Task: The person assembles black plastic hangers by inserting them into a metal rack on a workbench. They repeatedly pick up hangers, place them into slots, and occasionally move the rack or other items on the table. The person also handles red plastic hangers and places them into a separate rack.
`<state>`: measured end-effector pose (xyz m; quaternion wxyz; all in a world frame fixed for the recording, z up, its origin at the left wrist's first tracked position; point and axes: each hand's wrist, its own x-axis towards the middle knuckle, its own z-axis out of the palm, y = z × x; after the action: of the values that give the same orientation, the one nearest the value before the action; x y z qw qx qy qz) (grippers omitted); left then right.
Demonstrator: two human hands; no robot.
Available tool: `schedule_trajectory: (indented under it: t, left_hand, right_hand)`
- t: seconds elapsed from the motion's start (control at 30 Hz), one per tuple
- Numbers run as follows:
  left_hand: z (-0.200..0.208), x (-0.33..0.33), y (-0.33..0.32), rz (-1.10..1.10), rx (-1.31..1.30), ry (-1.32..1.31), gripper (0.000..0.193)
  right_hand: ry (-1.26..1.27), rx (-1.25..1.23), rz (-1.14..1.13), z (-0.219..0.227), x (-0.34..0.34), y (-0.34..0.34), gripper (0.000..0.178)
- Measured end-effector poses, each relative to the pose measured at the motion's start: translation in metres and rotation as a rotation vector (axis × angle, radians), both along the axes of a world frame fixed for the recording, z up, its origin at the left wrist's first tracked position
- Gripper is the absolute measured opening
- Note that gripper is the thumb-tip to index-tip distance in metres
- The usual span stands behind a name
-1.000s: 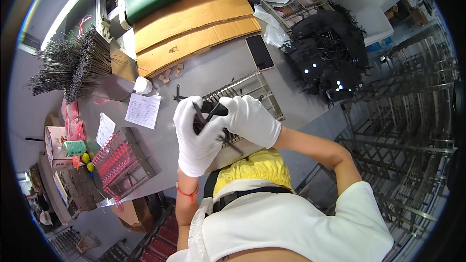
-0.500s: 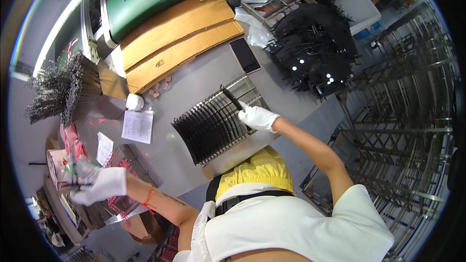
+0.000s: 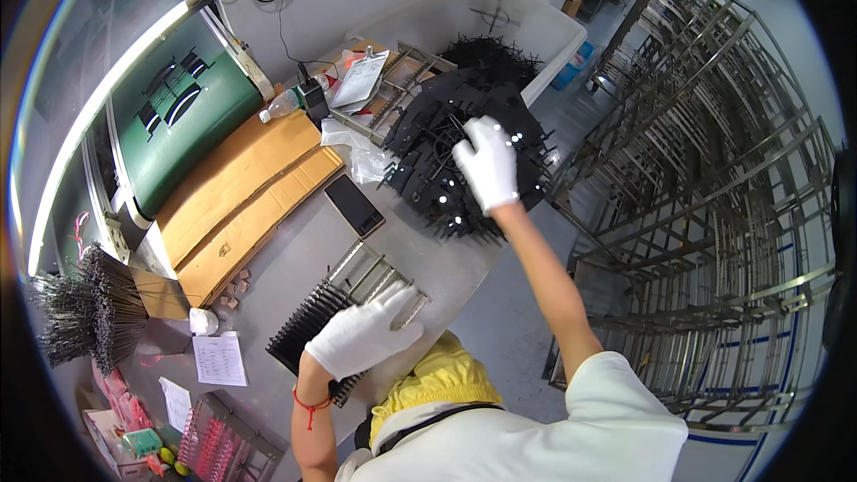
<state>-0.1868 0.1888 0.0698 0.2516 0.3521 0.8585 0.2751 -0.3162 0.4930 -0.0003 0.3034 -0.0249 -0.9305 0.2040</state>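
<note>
A metal rack [image 3: 364, 270] stands on the grey table, its near-left part filled with a row of thin black curved pieces [image 3: 308, 319]. Over the rack's near side lies my left hand [image 3: 364, 336] in a white glove, fingers stretched out and thumb apart, open. It hides part of the row, and nothing shows in its grasp. My right hand [image 3: 489, 168], also gloved in white, reaches over a big heap of black plastic parts [image 3: 428, 156] at the far right of the table. Its thumb and fingers are apart with no part visible in them; the fingertips meet the heap's dark surface.
A phone [image 3: 354, 205] lies between the rack and folded cardboard [image 3: 241, 214]. Beyond is a green conveyor belt [image 3: 178, 125] carrying black parts. Bundled thin rods [image 3: 98, 321], a paper sheet [image 3: 220, 360] and a pink-hung rack [image 3: 219, 437] are at left. Tall metal racks [image 3: 714, 214] line the right.
My right hand has left the rack for the black heap. My left hand has swung from the far left, near the pink items, onto the rack. The view has turned rightward.
</note>
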Motion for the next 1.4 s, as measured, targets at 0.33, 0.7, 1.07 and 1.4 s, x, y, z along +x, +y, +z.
schedule_trajectory:
  t: [0.33,0.7,1.07,1.4]
  left_hand:
    - [-0.056,0.041,-0.038,0.305,0.112,-0.249,0.052]
    - [-0.098,0.047,-0.047,0.687,0.625,-0.642,0.043]
    - [-0.102,0.014,-0.022,0.891,1.643,-0.339,0.067]
    - [-0.067,0.025,-0.041,1.400,1.244,-0.101,0.082]
  right_hand:
    - [-0.602,0.548,-0.107,0.005,-0.074,0.096,0.101]
    - [-0.377,-0.340,0.189,-0.001,-0.093,0.132,0.069]
    - [-0.535,-0.500,0.716,0.033,0.015,-0.104,0.054]
    - [0.090,0.410,0.633,-0.038,0.124,-0.215,0.048]
